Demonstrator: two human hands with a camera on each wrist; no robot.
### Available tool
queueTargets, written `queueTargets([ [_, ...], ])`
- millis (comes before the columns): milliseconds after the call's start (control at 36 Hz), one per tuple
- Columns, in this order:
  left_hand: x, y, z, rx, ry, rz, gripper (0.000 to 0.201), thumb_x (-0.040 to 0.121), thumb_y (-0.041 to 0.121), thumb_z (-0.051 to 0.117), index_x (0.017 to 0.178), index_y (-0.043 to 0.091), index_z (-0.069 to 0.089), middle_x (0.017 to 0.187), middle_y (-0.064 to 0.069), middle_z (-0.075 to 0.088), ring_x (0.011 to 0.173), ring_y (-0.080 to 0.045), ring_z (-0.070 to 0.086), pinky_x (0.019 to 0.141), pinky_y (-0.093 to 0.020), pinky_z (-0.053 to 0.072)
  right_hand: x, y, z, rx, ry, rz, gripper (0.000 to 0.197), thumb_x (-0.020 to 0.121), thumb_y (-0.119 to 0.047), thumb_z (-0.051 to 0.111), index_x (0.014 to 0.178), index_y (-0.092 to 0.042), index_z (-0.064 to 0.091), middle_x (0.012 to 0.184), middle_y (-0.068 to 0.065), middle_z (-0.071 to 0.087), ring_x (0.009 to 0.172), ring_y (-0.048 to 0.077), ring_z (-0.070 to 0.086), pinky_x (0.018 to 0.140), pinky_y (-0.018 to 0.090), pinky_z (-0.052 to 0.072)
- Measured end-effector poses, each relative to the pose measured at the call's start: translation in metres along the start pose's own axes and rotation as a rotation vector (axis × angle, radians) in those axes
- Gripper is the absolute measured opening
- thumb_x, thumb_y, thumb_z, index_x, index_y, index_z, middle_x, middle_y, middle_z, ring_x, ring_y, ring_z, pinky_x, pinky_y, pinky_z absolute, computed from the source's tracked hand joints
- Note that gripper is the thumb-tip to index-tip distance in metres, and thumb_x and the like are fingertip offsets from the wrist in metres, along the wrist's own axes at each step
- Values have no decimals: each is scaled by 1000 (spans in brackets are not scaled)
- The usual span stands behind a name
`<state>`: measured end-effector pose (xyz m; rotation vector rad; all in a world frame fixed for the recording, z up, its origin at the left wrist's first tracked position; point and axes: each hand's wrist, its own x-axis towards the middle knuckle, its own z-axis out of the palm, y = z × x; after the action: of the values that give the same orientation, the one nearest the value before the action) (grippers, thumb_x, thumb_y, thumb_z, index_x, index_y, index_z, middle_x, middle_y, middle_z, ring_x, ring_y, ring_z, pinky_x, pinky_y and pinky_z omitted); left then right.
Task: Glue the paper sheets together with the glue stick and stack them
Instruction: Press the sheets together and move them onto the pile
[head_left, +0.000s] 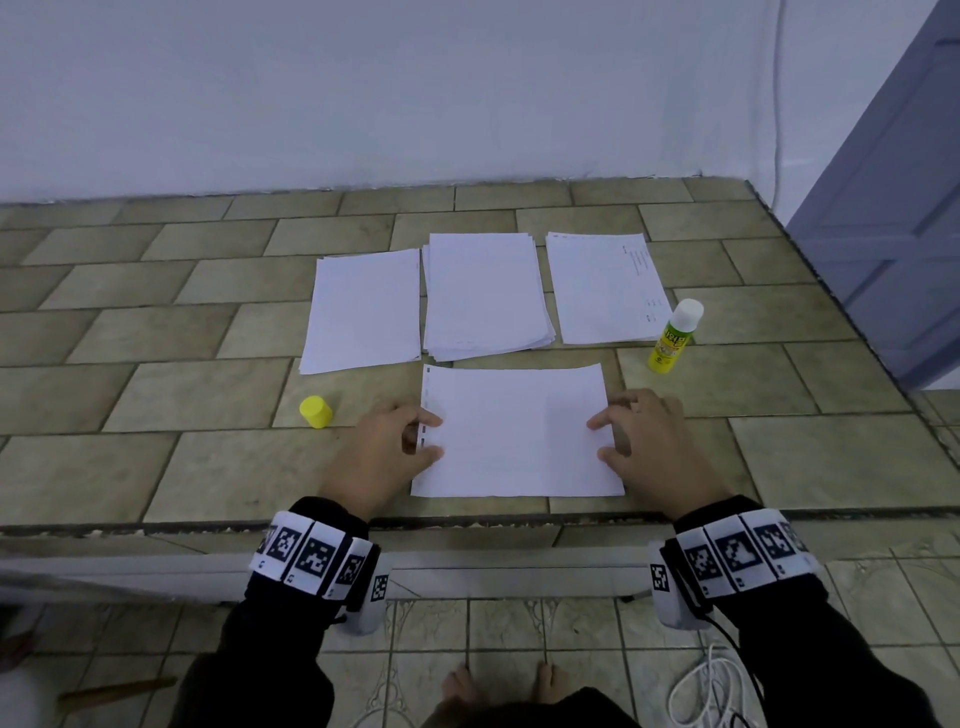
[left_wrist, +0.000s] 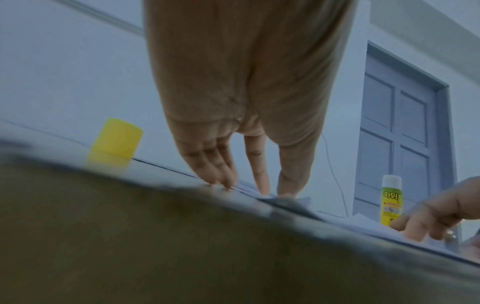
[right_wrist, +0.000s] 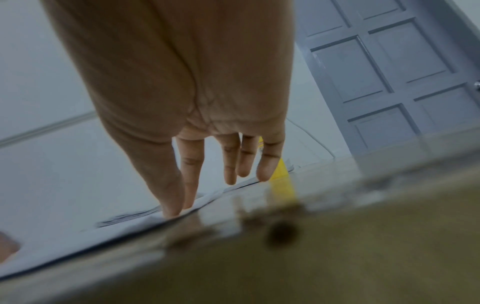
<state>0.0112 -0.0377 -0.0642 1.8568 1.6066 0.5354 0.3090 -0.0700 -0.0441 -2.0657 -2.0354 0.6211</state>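
A white sheet (head_left: 514, 436) lies landscape on the tiled counter, close to its front edge. My left hand (head_left: 415, 436) rests with thumb and forefinger tips on the sheet's left edge; in the left wrist view its fingers (left_wrist: 262, 185) point straight down onto the paper. My right hand (head_left: 605, 439) touches the right edge the same way, and its fingertips (right_wrist: 172, 211) sit on the paper (right_wrist: 78, 236). The yellow glue stick (head_left: 674, 336) (left_wrist: 391, 200) stands upright and uncapped at the right. Its yellow cap (head_left: 316, 411) (left_wrist: 115, 139) stands left of my left hand.
Three paper piles lie behind the sheet: left (head_left: 363, 312), a thicker middle one (head_left: 485, 296), and a right one (head_left: 602, 288) with faint print. A white wall backs the counter and a grey door (head_left: 893, 208) is to the right. A white cable (head_left: 706, 686) lies on the floor.
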Motion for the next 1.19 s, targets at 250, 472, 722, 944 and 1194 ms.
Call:
queueTargets([
  [250, 12, 15, 21, 354, 45, 27, 60, 104, 45, 16, 156, 17, 20, 166, 4, 4, 151, -15, -11, 122, -47, -1, -2, -6, 2, -96, 10, 12, 30, 91, -20, 59, 120, -28, 59, 158, 5, 16, 142, 28, 7, 113, 43, 25],
  [472, 14, 4, 41, 604, 13, 60, 84, 86, 52, -13, 158, 15, 9, 166, 2, -4, 152, -20, -11, 117, -56, -9, 0, -19, 6, -230, 55, 20, 31, 97, -31, 50, 127, -22, 54, 161, 8, 1, 148, 30, -4, 118, 57, 8],
  [722, 9, -1, 50, 598, 94, 109, 70, 97, 45, 8, 153, 10, 29, 162, -3, 23, 151, -30, 15, 116, -60, 2, 16, -86, 58, -145, -67, -275, 58, 104, -40, 14, 155, -13, 5, 162, 2, -10, 149, 15, -11, 119, 51, -6],
  [944, 10, -4, 52, 613, 153, 140, 62, 98, 39, 25, 144, 4, 47, 153, -10, 42, 141, -39, 37, 108, -69, 24, 34, -64, 75, -218, 46, -237, 82, 88, -57, -5, 154, -13, 15, 162, -1, 9, 149, 10, 5, 117, 54, -7],
  [1194, 11, -6, 54, 590, 147, 114, 66, 98, 42, 16, 150, 7, 38, 159, -5, 31, 147, -36, 25, 113, -65, 15, 26, -1, 39, -326, 75, 18, 78, 89, -56, -7, 155, -15, 6, 163, -4, 1, 149, 8, -1, 117, 58, -6],
])
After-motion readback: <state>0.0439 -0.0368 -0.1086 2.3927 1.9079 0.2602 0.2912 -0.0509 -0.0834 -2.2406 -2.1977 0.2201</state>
